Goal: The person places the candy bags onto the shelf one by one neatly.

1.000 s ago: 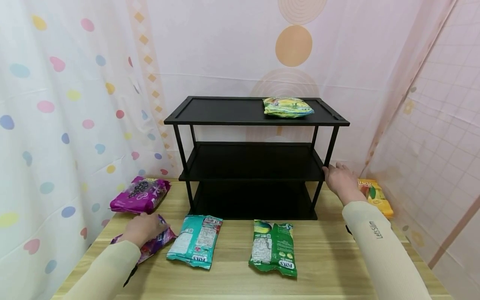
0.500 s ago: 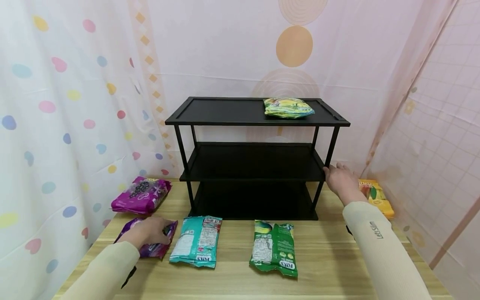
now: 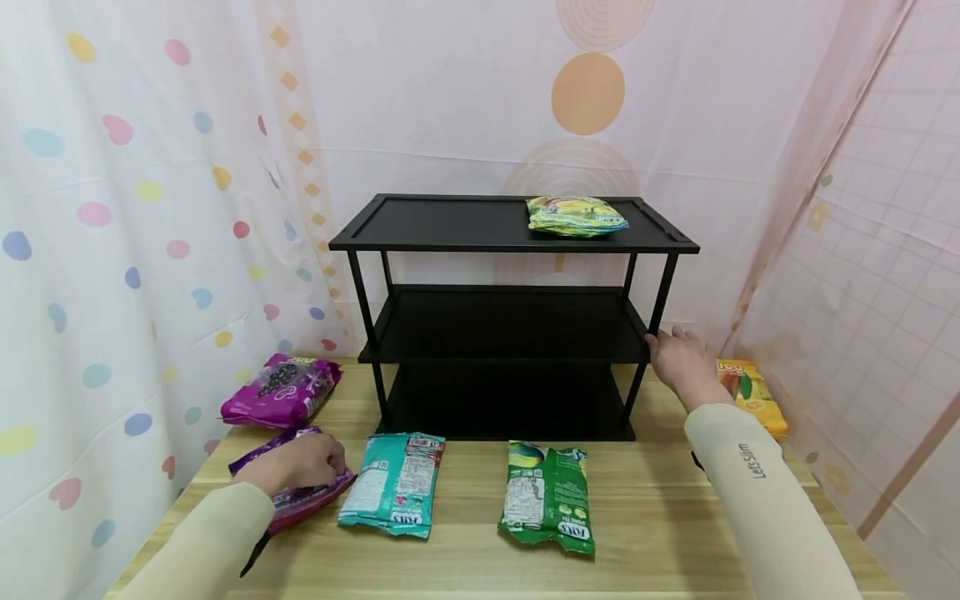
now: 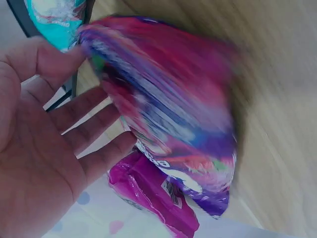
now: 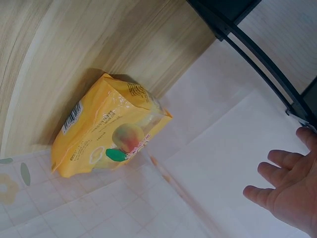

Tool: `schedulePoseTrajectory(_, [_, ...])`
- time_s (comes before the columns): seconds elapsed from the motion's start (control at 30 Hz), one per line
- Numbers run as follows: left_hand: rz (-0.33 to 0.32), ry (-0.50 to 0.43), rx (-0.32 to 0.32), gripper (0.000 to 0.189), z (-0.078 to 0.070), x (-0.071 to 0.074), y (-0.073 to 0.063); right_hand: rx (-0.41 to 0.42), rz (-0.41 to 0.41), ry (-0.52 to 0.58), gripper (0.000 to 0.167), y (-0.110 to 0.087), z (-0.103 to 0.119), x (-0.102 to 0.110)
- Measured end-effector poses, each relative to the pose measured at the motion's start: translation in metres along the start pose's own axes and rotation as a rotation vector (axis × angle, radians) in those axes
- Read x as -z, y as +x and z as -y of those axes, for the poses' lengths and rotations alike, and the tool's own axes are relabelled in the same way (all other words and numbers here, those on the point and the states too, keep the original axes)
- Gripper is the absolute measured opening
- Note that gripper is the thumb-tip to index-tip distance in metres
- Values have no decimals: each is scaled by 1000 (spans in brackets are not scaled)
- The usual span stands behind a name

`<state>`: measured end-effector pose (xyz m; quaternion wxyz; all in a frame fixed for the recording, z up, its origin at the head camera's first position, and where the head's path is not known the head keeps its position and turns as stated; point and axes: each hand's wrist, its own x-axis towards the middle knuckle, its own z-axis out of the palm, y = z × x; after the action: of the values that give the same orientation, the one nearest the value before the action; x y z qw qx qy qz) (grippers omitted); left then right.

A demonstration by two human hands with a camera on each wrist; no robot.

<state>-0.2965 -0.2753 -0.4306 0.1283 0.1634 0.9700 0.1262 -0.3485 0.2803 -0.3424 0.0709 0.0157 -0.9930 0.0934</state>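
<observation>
My left hand [image 3: 296, 463] pinches one corner of a purple and pink candy bag [image 4: 168, 94] between thumb and index finger; the other fingers stretch out beside it. The bag is tilted and blurred in the left wrist view, and the hand covers part of it in the head view. My right hand [image 3: 684, 363] touches the right front post of a black three-tier shelf [image 3: 480, 223] at the middle tier. Its fingers [image 5: 282, 158] are relaxed and nearly straight; the thumb is hidden in the right wrist view.
A teal candy bag [image 3: 396, 483] and a green one [image 3: 547, 496] lie before the shelf. At the left is a magenta grape bag [image 3: 283, 390], at the right a yellow bag [image 5: 109, 129]. A yellow-green bag [image 3: 576, 216] rests on the top tier. Curtains hang around the table.
The purple and pink bag lay flatter half a second ago and is now tilted in my left hand's pinch. Earlier the teal bag shifted slightly. My right hand has stayed at the post.
</observation>
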Motion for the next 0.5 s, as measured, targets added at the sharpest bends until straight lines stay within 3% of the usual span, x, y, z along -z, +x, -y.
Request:
schedulePoseTrajectory(0.1, [-68, -16, -66, 14, 4, 0, -2, -4, -1, -1, 52, 0, 0, -1])
schedulePoseTrajectory(0.2, [-132, -7, -47, 12, 9, 2, -3, -5, 3, -9, 52, 1, 0, -1])
schedulePoseTrajectory(0.37, [-195, 28, 125, 14, 20, 10, -8, 0, 6, -13, 53, 1, 0, -1])
schedulePoseTrajectory(0.5, [-193, 34, 251, 13, 35, 14, -18, 1, -1, -15, 53, 2, 1, -1])
